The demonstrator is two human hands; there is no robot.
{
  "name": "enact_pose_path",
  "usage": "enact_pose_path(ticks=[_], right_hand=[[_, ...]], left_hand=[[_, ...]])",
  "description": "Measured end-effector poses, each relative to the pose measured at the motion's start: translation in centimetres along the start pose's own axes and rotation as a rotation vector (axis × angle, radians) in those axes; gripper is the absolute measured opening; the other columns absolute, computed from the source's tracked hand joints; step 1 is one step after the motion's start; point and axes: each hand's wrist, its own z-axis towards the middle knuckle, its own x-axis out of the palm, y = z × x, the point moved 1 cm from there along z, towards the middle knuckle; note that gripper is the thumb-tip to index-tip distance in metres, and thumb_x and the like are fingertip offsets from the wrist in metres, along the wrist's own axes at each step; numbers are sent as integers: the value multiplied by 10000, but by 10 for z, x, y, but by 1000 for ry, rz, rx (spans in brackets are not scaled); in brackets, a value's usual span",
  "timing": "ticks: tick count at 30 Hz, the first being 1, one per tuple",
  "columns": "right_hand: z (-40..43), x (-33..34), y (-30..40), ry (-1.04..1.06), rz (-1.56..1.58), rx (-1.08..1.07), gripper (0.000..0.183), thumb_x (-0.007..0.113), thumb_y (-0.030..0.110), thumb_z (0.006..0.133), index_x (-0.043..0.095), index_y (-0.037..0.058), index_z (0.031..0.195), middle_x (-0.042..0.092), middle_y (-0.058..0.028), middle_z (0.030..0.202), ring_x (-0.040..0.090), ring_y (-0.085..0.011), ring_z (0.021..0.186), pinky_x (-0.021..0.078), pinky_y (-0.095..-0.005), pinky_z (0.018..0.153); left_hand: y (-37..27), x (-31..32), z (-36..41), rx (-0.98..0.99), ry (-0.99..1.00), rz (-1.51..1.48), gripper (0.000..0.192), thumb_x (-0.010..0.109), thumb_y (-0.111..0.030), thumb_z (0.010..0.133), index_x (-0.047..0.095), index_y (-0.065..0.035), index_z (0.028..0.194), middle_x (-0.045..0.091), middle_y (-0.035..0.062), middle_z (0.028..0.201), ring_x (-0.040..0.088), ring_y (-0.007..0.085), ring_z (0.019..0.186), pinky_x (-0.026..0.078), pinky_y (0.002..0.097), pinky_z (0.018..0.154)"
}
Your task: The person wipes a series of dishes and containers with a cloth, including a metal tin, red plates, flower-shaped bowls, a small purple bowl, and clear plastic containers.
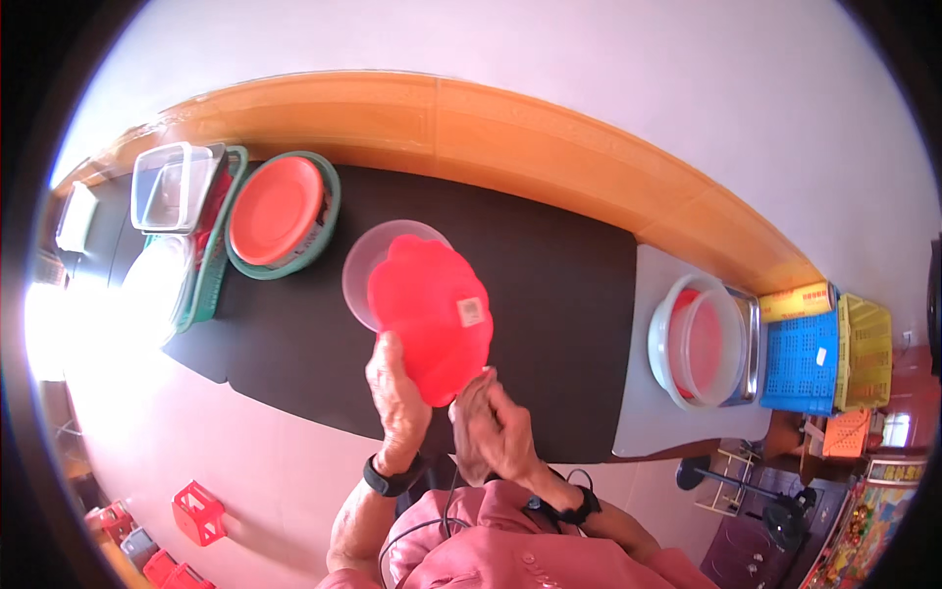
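My left hand (399,401) holds a red scalloped plastic dish (427,316) by its near left edge, above the dark tabletop (544,294). The dish bears a pale sticker. My right hand (497,427), a little blurred, is at the dish's near right edge; whether its fingertips grip the dish I cannot tell. Partly behind the red dish lies a round translucent plastic bowl or lid (362,276) on the table.
Left on the table are a green basin (333,213) with an orange-red plate (276,210), and a green basket (210,287) with clear containers (165,188). To the right stand nested bowls (706,346), a blue basket (798,368) and a yellow box (795,302). A wall borders the far side.
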Motion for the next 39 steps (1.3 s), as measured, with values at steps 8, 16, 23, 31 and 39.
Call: enact_pose_path(ticks=[8,16,23,31,39], right_hand=[[32,-4,48,-325,397,62,87,471,94,856,527,28,857,518,24,818,476,-78,782,429,-244,712],[60,-73,-79,-547,-541,-178,194,611,197,847,523,27,880,558,-137,819,573,-265,766,471,-352,712],[57,-63,-119,-557,-862,-238,223,668,232,798,524,80,873,552,-125,850,575,-349,820,478,-451,675],[59,-65,-116,-578,-806,-241,222,671,189,763,513,68,861,555,-129,829,580,-336,775,486,-433,650],[57,-69,-116,-578,-837,-232,228,667,178,741,497,67,845,540,-116,822,572,-331,778,480,-437,639]], left_hand=[[-62,-14,6,414,275,503,421,406,-342,1011,588,37,989,561,152,737,517,253,648,428,376,639],[-106,-74,111,1092,285,1151,121,542,-38,869,542,62,938,543,245,922,521,446,894,434,513,808],[-93,-119,221,1138,288,1526,64,522,-38,860,539,18,889,529,201,885,502,390,915,409,491,848],[-63,-135,239,985,234,1664,137,578,-101,872,549,5,954,548,193,965,515,379,974,428,487,849],[-40,-102,153,735,335,1270,484,704,-131,817,466,30,1207,543,232,1061,534,400,1031,446,474,883]])
